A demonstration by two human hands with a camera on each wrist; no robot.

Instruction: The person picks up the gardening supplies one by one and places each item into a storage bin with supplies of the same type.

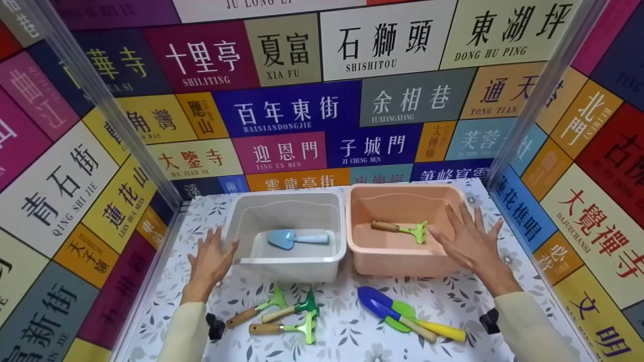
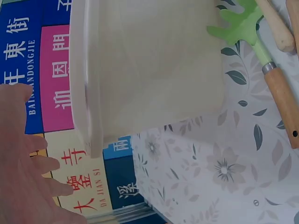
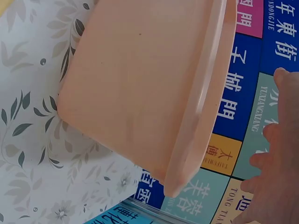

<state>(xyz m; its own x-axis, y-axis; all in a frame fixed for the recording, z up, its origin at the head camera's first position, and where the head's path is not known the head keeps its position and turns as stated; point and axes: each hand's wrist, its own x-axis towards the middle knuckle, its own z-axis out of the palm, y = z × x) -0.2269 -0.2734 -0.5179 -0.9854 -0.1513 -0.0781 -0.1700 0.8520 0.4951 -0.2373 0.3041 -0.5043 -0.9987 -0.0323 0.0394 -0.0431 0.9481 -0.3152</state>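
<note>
My left hand, fingers spread, is held just left of the white bin and grips nothing. Over the right side of the peach bin my right hand is spread wide, also holding nothing. Inside the white bin lies a light blue trowel. In the peach bin there is a small green rake with a wooden handle. Each wrist view shows the bare hand beside a bin's outer wall, the peach wall in the right one.
In front of the white bin lie several small green hand rakes with wooden handles. Ahead of the peach bin, a blue trowel overlaps a green trowel; one yellow handle shows. Printed panels enclose the flowered tabletop.
</note>
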